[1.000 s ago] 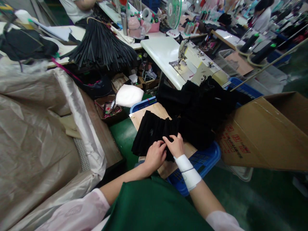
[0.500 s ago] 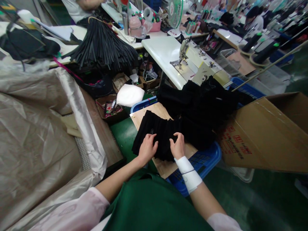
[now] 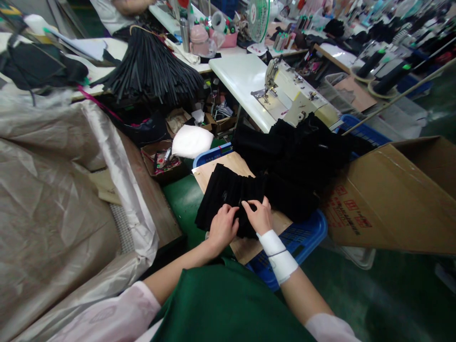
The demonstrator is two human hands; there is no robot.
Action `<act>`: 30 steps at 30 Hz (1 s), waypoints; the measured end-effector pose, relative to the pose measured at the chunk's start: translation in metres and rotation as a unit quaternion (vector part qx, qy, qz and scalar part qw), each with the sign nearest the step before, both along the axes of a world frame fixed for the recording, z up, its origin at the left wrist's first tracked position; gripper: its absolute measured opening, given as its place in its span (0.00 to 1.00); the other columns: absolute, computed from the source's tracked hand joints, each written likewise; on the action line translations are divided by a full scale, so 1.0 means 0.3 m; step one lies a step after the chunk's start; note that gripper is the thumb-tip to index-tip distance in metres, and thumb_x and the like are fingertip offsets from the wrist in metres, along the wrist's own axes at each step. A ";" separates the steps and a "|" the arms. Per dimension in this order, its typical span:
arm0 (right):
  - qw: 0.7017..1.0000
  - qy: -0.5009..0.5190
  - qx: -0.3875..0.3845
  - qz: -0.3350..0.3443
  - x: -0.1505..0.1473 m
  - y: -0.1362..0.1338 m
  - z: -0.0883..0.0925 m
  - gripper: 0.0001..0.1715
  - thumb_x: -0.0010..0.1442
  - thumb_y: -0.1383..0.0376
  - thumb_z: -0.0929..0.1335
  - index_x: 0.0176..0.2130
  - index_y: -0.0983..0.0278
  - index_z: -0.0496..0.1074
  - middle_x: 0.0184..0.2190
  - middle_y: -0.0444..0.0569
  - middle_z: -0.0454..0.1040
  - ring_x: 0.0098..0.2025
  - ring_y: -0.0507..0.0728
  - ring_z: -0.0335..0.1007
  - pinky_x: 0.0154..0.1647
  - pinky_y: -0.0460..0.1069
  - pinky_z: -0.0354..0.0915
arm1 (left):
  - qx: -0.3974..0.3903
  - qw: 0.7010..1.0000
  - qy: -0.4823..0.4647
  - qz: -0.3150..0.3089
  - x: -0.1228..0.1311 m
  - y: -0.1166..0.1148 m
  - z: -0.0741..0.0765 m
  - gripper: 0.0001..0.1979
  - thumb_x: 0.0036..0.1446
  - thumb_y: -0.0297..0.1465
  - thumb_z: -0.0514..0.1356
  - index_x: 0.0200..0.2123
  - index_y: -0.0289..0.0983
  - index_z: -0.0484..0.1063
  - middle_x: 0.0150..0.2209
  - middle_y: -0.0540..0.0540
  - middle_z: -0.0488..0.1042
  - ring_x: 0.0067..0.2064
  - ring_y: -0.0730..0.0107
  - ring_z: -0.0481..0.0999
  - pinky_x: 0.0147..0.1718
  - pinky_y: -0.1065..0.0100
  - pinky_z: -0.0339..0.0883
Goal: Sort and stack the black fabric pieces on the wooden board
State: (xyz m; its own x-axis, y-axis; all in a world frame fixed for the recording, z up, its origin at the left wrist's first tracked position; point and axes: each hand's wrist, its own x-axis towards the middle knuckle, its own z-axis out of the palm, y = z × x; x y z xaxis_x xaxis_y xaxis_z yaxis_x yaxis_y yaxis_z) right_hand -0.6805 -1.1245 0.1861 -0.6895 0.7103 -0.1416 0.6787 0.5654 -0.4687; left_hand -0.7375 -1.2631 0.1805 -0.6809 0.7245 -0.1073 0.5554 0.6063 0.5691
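Observation:
Black folded fabric pieces [image 3: 217, 192] lie in a row on a tan board [image 3: 245, 251], which rests across a blue basket [image 3: 313, 230]. My left hand [image 3: 223, 225] touches the near side of the fabric, its fingers bent over the cloth. Close beside it on the right, my right hand [image 3: 259, 216] has a white wrap on the wrist, and its thumb and fingers are drawn toward each other at the fabric. Both hands' fingertips meet the dark cloth, and whether they pinch a layer is hard to make out. More black fabric [image 3: 299, 152] is heaped behind.
A cardboard box [image 3: 392, 204] stands at the right. A cloth-lined bin [image 3: 142, 213] fills the left. Beyond are a sewing machine [image 3: 295, 90] on a white table [image 3: 238, 71], a bundle of black strips [image 3: 149, 66] and a white pad [image 3: 192, 141]. Another person's arm shows at the top left.
My hands have come closer together over the fabric. The right hand moved left and its fingers drew in; the left hand shifted slightly right and down.

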 end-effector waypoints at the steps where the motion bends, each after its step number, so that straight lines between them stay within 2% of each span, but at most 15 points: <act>1: 1.000 -0.006 0.001 -0.004 -0.006 -0.006 0.006 0.22 0.59 0.46 0.68 0.40 0.59 0.80 0.57 0.59 0.63 0.56 0.68 0.63 0.52 0.58 0.64 | 0.001 1.000 0.004 -0.014 0.007 0.001 0.003 0.17 0.60 0.28 0.55 0.53 0.38 0.67 0.45 0.42 0.68 0.47 0.60 0.71 0.43 0.61 0.70; 4: 1.000 -0.022 0.008 -0.004 -0.017 -0.016 0.015 0.21 0.56 0.47 0.70 0.40 0.59 0.79 0.58 0.57 0.62 0.55 0.67 0.64 0.49 0.57 0.65 | 0.008 1.000 0.000 -0.018 0.020 0.008 0.010 0.15 0.62 0.31 0.54 0.51 0.38 0.68 0.44 0.43 0.68 0.46 0.60 0.71 0.43 0.61 0.70; 7: 0.999 -0.030 0.014 -0.001 -0.015 -0.014 0.013 0.17 0.57 0.52 0.70 0.41 0.58 0.79 0.58 0.57 0.63 0.55 0.66 0.64 0.49 0.55 0.65 | 0.012 0.999 -0.010 0.037 0.009 0.011 0.007 0.18 0.65 0.37 0.52 0.56 0.37 0.64 0.47 0.41 0.68 0.48 0.60 0.72 0.45 0.61 0.71; 9: 0.999 -0.028 0.016 0.000 -0.010 -0.010 0.010 0.16 0.58 0.53 0.70 0.41 0.58 0.79 0.57 0.56 0.63 0.55 0.65 0.64 0.50 0.55 0.64 | -0.001 0.997 -0.013 0.070 -0.008 0.010 0.002 0.20 0.65 0.37 0.51 0.57 0.36 0.61 0.48 0.40 0.68 0.49 0.59 0.73 0.45 0.60 0.71; 15: 1.000 -0.020 0.018 0.005 -0.005 -0.006 0.003 0.15 0.58 0.54 0.70 0.41 0.59 0.79 0.56 0.58 0.63 0.55 0.67 0.64 0.50 0.56 0.65 | -0.045 0.993 -0.047 0.101 -0.042 0.005 -0.004 0.20 0.62 0.35 0.55 0.55 0.35 0.63 0.49 0.39 0.68 0.48 0.59 0.74 0.44 0.61 0.71; 17: 1.000 -0.015 0.017 0.003 -0.007 -0.008 0.004 0.15 0.59 0.53 0.70 0.41 0.59 0.79 0.56 0.58 0.63 0.55 0.67 0.64 0.49 0.57 0.65 | -0.048 0.994 -0.046 0.087 -0.035 0.007 0.003 0.16 0.62 0.34 0.55 0.52 0.35 0.66 0.48 0.40 0.68 0.46 0.59 0.73 0.44 0.61 0.71; 22: 1.000 -0.003 0.015 -0.005 -0.013 -0.014 0.010 0.22 0.57 0.47 0.69 0.40 0.60 0.79 0.56 0.59 0.64 0.54 0.68 0.65 0.48 0.57 0.65 | -0.030 0.999 0.002 -0.035 0.007 0.015 0.022 0.15 0.61 0.28 0.53 0.50 0.39 0.70 0.42 0.42 0.68 0.43 0.61 0.71 0.42 0.61 0.70; 25: 1.000 -0.011 0.022 0.001 -0.011 -0.011 0.000 0.19 0.55 0.51 0.71 0.40 0.61 0.78 0.57 0.59 0.63 0.54 0.67 0.64 0.47 0.57 0.65 | -0.032 0.997 0.009 -0.070 0.027 0.022 0.023 0.16 0.60 0.25 0.51 0.49 0.39 0.71 0.40 0.42 0.69 0.41 0.61 0.70 0.40 0.61 0.70; 28: 1.000 -0.005 0.027 0.009 -0.004 -0.004 -0.020 0.10 0.57 0.60 0.70 0.39 0.61 0.76 0.56 0.58 0.63 0.54 0.66 0.64 0.47 0.56 0.65 | 0.005 0.998 -0.010 -0.060 0.026 0.021 0.014 0.15 0.64 0.30 0.51 0.52 0.39 0.70 0.41 0.42 0.69 0.42 0.60 0.71 0.42 0.59 0.70; 30: 0.999 0.026 0.021 0.004 0.003 0.000 -0.032 0.10 0.56 0.65 0.69 0.40 0.62 0.74 0.53 0.58 0.64 0.53 0.65 0.64 0.50 0.56 0.64 | 0.046 0.999 -0.021 -0.006 0.016 0.015 0.005 0.18 0.65 0.35 0.51 0.56 0.38 0.65 0.46 0.41 0.68 0.46 0.60 0.71 0.46 0.58 0.70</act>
State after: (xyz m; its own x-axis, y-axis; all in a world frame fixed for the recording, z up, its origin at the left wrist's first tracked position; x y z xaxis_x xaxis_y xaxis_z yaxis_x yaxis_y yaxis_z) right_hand -0.6797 -1.1244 0.1765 -0.7008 0.7095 -0.0748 0.6494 0.5910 -0.4786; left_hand -0.7329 -1.2585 0.1819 -0.6685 0.7405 -0.0688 0.5365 0.5444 0.6448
